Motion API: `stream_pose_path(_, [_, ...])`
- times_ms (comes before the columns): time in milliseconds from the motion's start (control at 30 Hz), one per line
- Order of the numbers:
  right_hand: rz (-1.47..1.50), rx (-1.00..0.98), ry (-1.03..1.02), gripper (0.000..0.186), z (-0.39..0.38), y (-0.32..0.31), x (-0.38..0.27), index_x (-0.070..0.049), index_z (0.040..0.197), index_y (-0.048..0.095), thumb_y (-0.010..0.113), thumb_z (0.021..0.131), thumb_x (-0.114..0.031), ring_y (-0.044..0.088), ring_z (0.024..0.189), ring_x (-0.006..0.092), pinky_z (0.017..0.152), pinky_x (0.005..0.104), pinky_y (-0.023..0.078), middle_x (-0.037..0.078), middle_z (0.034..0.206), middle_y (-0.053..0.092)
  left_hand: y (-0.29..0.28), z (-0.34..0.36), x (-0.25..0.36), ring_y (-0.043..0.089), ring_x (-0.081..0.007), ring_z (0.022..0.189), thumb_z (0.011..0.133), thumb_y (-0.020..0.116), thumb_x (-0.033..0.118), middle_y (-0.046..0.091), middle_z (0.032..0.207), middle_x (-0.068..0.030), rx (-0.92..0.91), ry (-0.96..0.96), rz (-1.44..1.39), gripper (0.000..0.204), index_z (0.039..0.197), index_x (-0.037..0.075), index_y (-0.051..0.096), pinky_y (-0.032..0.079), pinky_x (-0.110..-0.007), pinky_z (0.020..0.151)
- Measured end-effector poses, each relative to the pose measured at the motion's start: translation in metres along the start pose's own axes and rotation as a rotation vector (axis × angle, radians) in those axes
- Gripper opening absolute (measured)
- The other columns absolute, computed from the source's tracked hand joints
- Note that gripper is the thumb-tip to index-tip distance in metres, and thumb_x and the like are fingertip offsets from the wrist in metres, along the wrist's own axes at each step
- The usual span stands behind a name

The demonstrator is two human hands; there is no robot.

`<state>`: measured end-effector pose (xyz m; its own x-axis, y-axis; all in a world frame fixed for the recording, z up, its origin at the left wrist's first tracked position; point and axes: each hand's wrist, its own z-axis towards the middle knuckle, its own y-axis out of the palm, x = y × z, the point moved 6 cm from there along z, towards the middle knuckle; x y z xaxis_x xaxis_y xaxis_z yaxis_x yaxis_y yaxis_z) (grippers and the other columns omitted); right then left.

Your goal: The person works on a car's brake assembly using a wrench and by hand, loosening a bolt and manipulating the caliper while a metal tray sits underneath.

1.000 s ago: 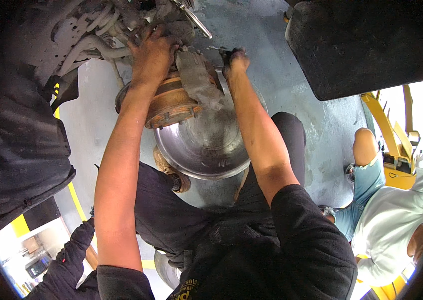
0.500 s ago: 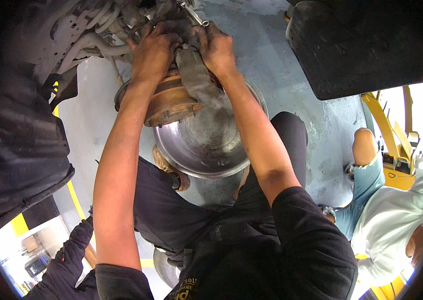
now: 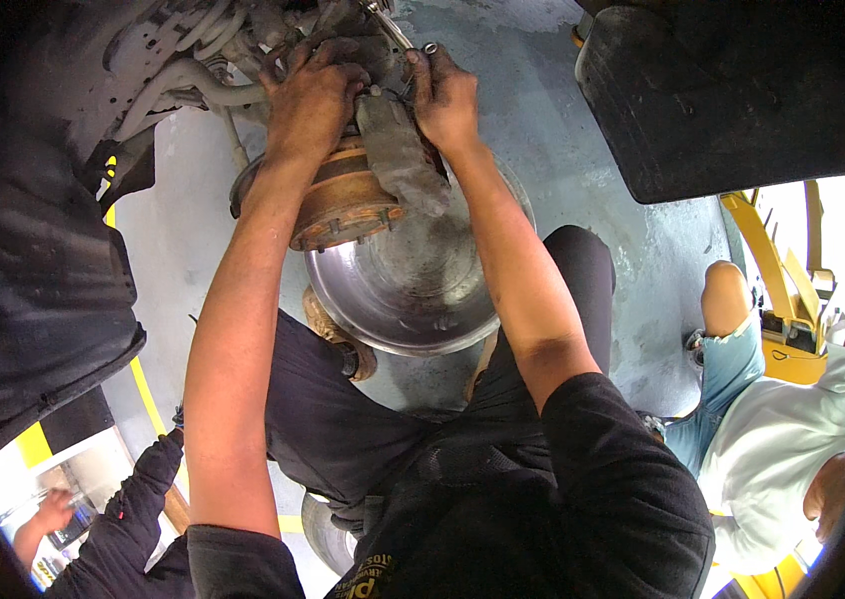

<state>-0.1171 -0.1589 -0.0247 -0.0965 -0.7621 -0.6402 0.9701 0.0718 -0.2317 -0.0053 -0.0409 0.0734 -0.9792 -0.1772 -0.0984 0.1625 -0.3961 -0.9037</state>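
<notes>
A rusty brake disc and hub (image 3: 343, 205) stands in front of me, with a dusty grey brake caliper (image 3: 398, 150) along its right side. My left hand (image 3: 311, 100) reaches over the disc, its fingers curled on a dark metal part (image 3: 368, 58) behind it. My right hand (image 3: 445, 98) is closed at the ring end of a silver wrench (image 3: 393, 28), right of the caliper. The wrench's other end runs up among the suspension parts and is hidden. Below the hub, between my legs, lies a round shiny metal dish (image 3: 413, 290).
Suspension arms and a coil spring (image 3: 213, 40) fill the upper left. Black fender liners hang at left (image 3: 43, 270) and right (image 3: 712, 100). A person in a white shirt (image 3: 772, 439) sits at right beside yellow equipment (image 3: 792, 359). Another person's dark sleeve (image 3: 133, 519) shows lower left.
My right hand and the wrench's ring end have shifted slightly right. My left hand stays nearly in place. A bystander's hand has appeared at the lower left.
</notes>
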Motion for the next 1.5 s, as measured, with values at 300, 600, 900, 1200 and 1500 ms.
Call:
stream_pose_path(300, [1.060, 0.365, 1.481, 0.024, -0.092, 0.049, 0.123, -0.003, 0.101, 0.055, 0.044, 0.110, -0.022, 0.062, 0.075, 0.0306, 0.069, 0.0447, 0.059, 0.015, 0.089, 0.060, 0.005, 0.002, -0.002, 0.043, -0.0335, 0.141, 0.095, 0.067, 0.028, 0.056, 0.143, -0.0029, -0.055, -0.076, 0.020, 0.019, 0.108, 0.021, 0.078, 0.026, -0.082, 0.106])
stream_pose_path(600, [1.004, 0.492, 1.524, 0.028, -0.090, 0.044, 0.111, -0.001, 0.104, 0.055, 0.043, 0.111, -0.025, 0.061, 0.076, 0.0321, 0.076, 0.0498, 0.060, 0.015, 0.094, 0.060, 0.003, 0.000, -0.001, 0.047, -0.0248, 0.138, 0.091, 0.072, 0.026, 0.061, 0.135, 0.0010, 0.023, -0.044, 0.067, 0.018, 0.107, 0.026, 0.079, 0.029, -0.072, 0.109])
stream_pose_path(900, [1.136, 0.675, 1.279, 0.031, -0.067, 0.030, 0.131, -0.002, 0.096, 0.057, 0.048, 0.110, -0.028, 0.065, 0.076, 0.0301, 0.070, 0.0433, 0.057, 0.012, 0.084, 0.062, 0.002, 0.002, -0.001, 0.047, -0.0320, 0.136, 0.091, 0.071, 0.024, 0.061, 0.134, -0.0018, -0.021, -0.028, 0.076, 0.022, 0.111, 0.017, 0.077, 0.027, -0.076, 0.110])
stream_pose_path(1200, [0.064, 0.100, 0.234, 0.030, 0.015, -0.019, -0.009, 0.002, 0.093, 0.060, 0.058, 0.105, -0.026, 0.066, 0.068, 0.0437, 0.063, 0.0475, 0.050, 0.023, 0.076, 0.068, -0.001, 0.001, 0.000, 0.052, -0.0229, 0.132, 0.091, 0.071, 0.024, 0.063, 0.133, 0.0059, 0.040, -0.044, 0.052, 0.015, 0.103, 0.025, 0.080, 0.026, -0.068, 0.113])
stream_pose_path(1500, [0.085, -0.155, 0.121, 0.031, 0.005, -0.003, -0.011, 0.002, 0.113, 0.063, 0.060, 0.102, -0.027, 0.065, 0.096, 0.0504, 0.076, 0.0536, 0.053, 0.034, 0.107, 0.065, -0.004, 0.000, 0.002, 0.050, -0.0351, 0.132, 0.089, 0.071, 0.017, 0.062, 0.134, -0.0073, 0.058, 0.013, -0.028, 0.020, 0.107, 0.009, 0.078, 0.042, -0.057, 0.109])
